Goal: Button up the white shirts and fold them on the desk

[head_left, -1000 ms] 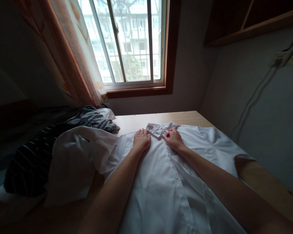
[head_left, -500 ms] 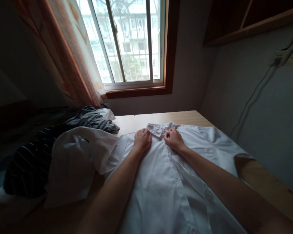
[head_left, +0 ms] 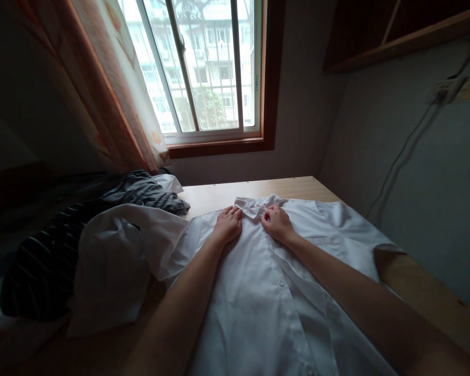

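A white button-up shirt (head_left: 250,292) lies spread front side up, its collar (head_left: 250,205) toward the window. My left hand (head_left: 227,224) rests on the shirt just left of the collar, fingers laid over the cloth and fingertips near the collar's left point. Curled in a pinch, my right hand (head_left: 277,223) grips the shirt's front edge just below the collar. What lies between its fingertips is too small to make out. Below my hands the front edges lie partly apart, and a button (head_left: 281,283) shows on the placket.
Under the shirt is a light wooden table (head_left: 250,189). Dark striped clothing (head_left: 35,266) is heaped at the left, partly under the shirt's sleeve (head_left: 109,271). A window (head_left: 215,78) with a curtain (head_left: 102,89) stands behind; a cable (head_left: 399,162) hangs down the right wall.
The whole view has shifted very slightly. Both hands keep almost the same places at the collar, and the shirt lies as before.
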Available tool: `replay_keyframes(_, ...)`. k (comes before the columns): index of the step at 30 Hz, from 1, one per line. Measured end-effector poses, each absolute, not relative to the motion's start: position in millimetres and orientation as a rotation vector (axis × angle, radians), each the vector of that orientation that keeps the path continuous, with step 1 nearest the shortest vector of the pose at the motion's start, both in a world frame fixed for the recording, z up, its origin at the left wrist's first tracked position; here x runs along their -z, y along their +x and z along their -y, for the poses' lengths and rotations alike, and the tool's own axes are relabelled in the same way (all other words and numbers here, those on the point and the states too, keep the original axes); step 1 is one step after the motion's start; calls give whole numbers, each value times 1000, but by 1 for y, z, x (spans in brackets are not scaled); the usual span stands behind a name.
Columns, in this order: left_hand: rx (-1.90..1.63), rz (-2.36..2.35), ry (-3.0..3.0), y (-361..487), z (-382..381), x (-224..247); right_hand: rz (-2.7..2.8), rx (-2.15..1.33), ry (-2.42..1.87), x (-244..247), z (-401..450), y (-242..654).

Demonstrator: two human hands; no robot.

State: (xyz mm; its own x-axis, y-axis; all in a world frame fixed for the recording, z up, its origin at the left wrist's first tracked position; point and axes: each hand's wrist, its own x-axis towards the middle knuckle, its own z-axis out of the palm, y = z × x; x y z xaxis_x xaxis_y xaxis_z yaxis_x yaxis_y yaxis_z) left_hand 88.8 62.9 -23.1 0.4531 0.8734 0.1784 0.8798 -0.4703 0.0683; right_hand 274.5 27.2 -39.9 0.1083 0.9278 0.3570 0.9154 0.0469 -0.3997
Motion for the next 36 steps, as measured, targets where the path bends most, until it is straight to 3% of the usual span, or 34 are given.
replay_keyframes(16, 139, 1706, -2698, 88, -79, 20, 1767, -86, -1769, 38, -25, 276)
replay_keyframes(25, 388, 1794, -2490, 93, -61, 15, 1728, -86, -1715, 44, -28, 276)
replay_keyframes(29, 228, 1929, -2352, 106, -47, -4, 1762, -72, -1767, 43, -28, 275)
replay_keyframes(36, 396, 1527, -2565, 135, -47, -13, 1884, 34, -1773, 35, -24, 277)
